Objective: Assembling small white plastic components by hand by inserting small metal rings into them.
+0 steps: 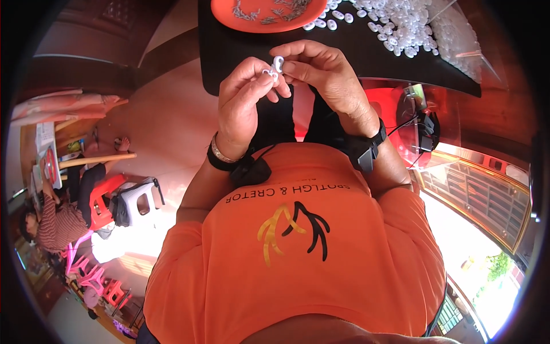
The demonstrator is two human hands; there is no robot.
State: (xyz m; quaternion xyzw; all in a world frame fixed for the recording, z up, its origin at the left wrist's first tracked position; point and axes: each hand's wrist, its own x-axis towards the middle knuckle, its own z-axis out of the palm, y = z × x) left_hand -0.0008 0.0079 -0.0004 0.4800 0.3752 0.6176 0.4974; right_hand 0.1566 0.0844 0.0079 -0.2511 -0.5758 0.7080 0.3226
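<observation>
Pinching small white plastic clip (277, 65) | both hands closed on it: left hand (243, 103), right hand (323, 71)

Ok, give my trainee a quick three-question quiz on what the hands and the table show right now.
1. True or false: both hands pinch the same small white plastic piece.
2. What lies on the orange tray? A) small grey metal bits B) red beads C) coins
3. Fill in: the loose white pieces are heaped on the ____ side of the black table.

Key: 1 true; 2 A; 3 right
</observation>
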